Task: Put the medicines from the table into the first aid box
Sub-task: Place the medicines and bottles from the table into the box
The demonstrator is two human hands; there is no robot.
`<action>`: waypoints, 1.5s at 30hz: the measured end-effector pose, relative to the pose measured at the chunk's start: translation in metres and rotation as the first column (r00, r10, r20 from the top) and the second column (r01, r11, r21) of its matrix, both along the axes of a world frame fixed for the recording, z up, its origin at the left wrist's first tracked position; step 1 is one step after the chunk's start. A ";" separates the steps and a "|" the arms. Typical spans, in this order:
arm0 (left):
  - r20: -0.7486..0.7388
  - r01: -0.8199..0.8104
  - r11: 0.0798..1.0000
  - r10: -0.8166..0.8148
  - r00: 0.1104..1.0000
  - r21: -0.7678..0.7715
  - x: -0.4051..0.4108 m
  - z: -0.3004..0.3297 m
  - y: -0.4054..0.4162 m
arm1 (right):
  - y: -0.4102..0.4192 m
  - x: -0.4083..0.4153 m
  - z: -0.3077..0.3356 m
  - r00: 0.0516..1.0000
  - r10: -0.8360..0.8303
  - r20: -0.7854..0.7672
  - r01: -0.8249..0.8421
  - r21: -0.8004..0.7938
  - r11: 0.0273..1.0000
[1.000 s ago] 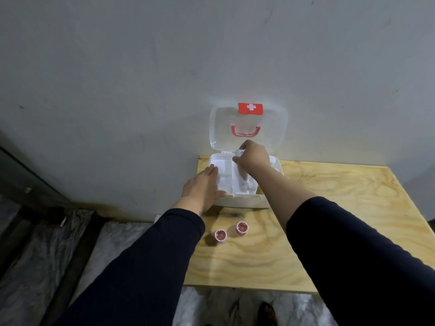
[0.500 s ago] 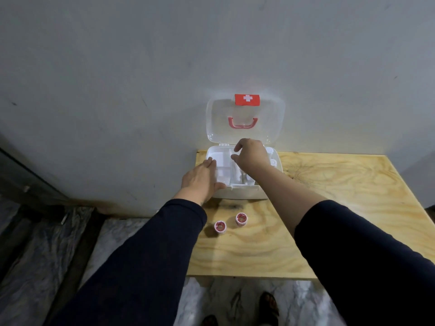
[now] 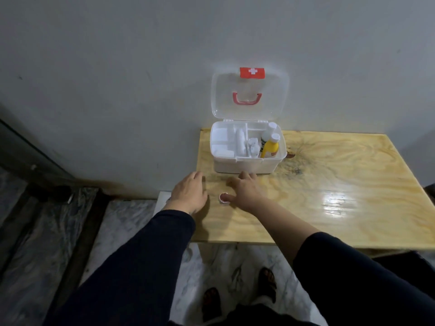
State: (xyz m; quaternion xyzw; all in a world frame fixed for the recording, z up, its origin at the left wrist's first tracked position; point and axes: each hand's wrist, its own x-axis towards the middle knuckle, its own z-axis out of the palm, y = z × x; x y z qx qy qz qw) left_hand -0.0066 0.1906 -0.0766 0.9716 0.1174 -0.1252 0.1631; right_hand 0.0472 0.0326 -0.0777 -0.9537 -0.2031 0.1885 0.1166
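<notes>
The white first aid box (image 3: 244, 166) stands at the table's back left corner with its clear lid (image 3: 223, 97) up against the wall. Inside it are a yellow bottle (image 3: 270, 149), a white bottle (image 3: 268, 134), a white tube (image 3: 240, 143) and white rolls (image 3: 253, 148). A small red-topped jar (image 3: 223, 198) sits on the table in front of the box. My right hand (image 3: 246, 192) hovers over it with fingers spread and the thumb tip touching the jar. My left hand (image 3: 188, 194) lies flat and empty at the table's left edge. A second jar is hidden.
The pale wooden table (image 3: 329, 175) runs right and toward me, with a bright glare patch (image 3: 334, 201). A grey wall stands right behind the box. Marble floor lies to the left and below, and sandalled feet (image 3: 240, 295) show beneath the table's front edge.
Both hands have drawn back out of the box to the table in front of it. The right hand now covers the small jars, and the box's inside is uncovered.
</notes>
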 end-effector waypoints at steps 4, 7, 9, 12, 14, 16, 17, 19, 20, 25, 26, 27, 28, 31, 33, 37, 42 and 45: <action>-0.055 0.040 0.999 -0.039 0.998 0.007 -0.011 -0.013 0.000 | 0.008 -0.011 -0.013 0.999 -0.051 -0.007 0.051 -0.032 0.998; -0.049 0.069 0.997 -0.069 0.996 0.015 -0.015 -0.013 0.001 | 0.015 -0.017 -0.015 1.000 -0.014 0.026 0.016 -0.073 0.997; -0.050 0.089 0.996 -0.088 0.995 0.018 -0.017 -0.013 0.003 | 0.019 -0.020 -0.016 1.000 0.004 0.024 -0.002 -0.079 0.997; -0.061 0.083 0.997 -0.083 0.995 0.002 -0.016 -0.013 0.006 | 0.018 -0.022 -0.017 0.999 0.039 0.015 -0.038 -0.067 0.997; -0.066 0.080 0.997 -0.080 0.995 0.003 -0.015 -0.011 0.006 | 0.014 -0.023 -0.015 0.996 0.078 0.036 -0.076 -0.069 0.995; -0.060 0.080 0.997 -0.079 0.995 0.007 -0.011 -0.010 0.007 | 0.009 -0.022 -0.010 0.992 0.117 0.056 -0.113 -0.067 0.991; -0.057 0.081 0.997 -0.081 0.995 0.005 -0.009 -0.009 0.006 | 0.006 -0.020 -0.006 0.990 0.126 0.056 -0.123 -0.061 0.991; -0.046 0.089 0.996 -0.089 0.995 0.003 -0.004 -0.005 0.004 | 0.002 -0.016 0.004 0.991 0.125 0.040 -0.123 -0.048 0.991; -0.033 0.092 0.996 -0.091 0.995 0.004 -0.001 -0.002 0.003 | 0.001 -0.013 0.011 0.993 0.112 0.030 -0.111 -0.031 0.993; 0.070 0.017 0.999 -0.014 0.997 -0.034 0.025 0.011 0.005 | 0.004 0.014 0.063 0.997 0.075 0.030 -0.078 0.092 0.993; 0.098 -0.026 0.996 0.034 0.995 -0.086 0.031 0.014 0.005 | 0.006 0.023 0.074 0.996 0.069 0.050 -0.074 0.121 0.990; 0.124 -0.065 0.987 0.083 0.989 -0.144 0.037 0.018 0.005 | 0.008 0.032 0.085 0.995 0.060 0.080 -0.071 0.150 0.986; 0.148 -0.076 0.979 0.105 0.983 -0.188 0.043 0.022 0.003 | 0.011 0.042 0.093 0.992 0.049 0.118 -0.069 0.173 0.983; 0.170 -0.064 0.952 0.119 0.978 -0.299 0.060 0.029 -0.001 | 0.021 0.071 0.109 0.978 0.020 0.207 -0.068 0.225 0.972; 0.171 -0.075 0.925 0.148 0.974 -0.373 0.068 0.029 -0.003 | 0.031 0.087 0.110 0.972 0.023 0.236 -0.082 0.241 0.967; 0.192 -0.092 0.886 0.199 0.961 -0.455 0.081 0.019 -0.006 | 0.052 0.114 0.096 0.957 0.144 0.252 -0.182 0.132 0.974; 0.180 -0.140 0.861 0.257 0.950 -0.490 0.086 0.005 -0.004 | 0.067 0.133 0.079 0.941 0.272 0.201 -0.281 0.013 0.960; 0.223 -0.119 0.854 0.263 0.939 -0.507 0.085 0.003 -0.005 | 0.069 0.139 0.072 0.941 0.303 0.153 -0.306 -0.001 0.952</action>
